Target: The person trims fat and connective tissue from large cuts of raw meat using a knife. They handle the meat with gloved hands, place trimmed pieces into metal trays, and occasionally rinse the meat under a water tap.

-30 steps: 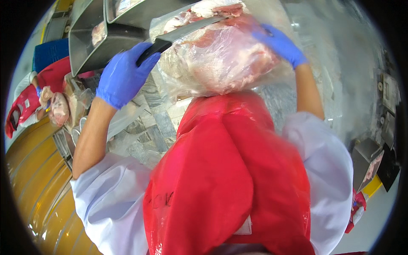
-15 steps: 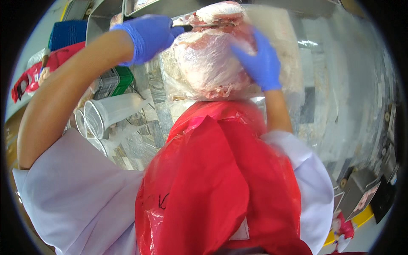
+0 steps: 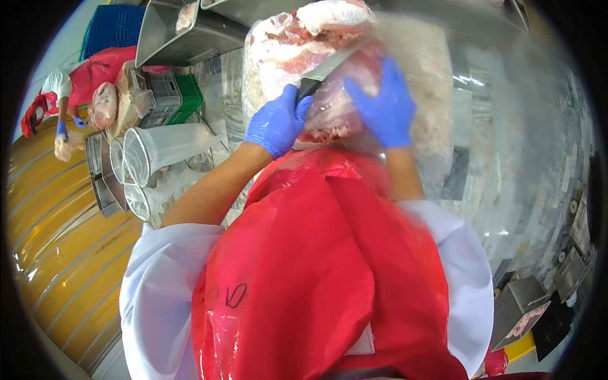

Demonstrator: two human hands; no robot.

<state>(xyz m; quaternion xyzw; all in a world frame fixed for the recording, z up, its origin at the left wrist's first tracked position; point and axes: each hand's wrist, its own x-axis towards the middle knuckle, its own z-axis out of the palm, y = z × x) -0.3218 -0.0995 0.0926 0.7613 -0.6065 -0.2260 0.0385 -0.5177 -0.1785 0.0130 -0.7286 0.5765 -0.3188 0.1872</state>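
A large piece of raw meat (image 3: 285,54) with white fat and pink flesh lies on a pale board (image 3: 430,82) in front of me. My left hand (image 3: 277,122), in a blue glove, is closed round the black handle of a knife (image 3: 334,66). The blade slants up and to the right across the meat; I cannot tell how deep its tip goes. Against the meat's right side rests my right hand (image 3: 389,107), also blue-gloved, its thumb spread away from the stretched fingers. Its edges are slightly blurred.
Metal tubs (image 3: 166,31) stand beyond the board. Left are grey and green crates (image 3: 187,100), a blue crate (image 3: 111,30) and clear, rimmed, tube-like containers (image 3: 166,147). A co-worker's gloved hand (image 3: 61,130) holds meat near a yellow ribbed surface (image 3: 63,253). Another tub (image 3: 516,310) sits lower right.
My left hand has come down and nearer with the knife, from the meat's far left to its near side. The blade now slants instead of lying level. My right hand stays at the meat's right.
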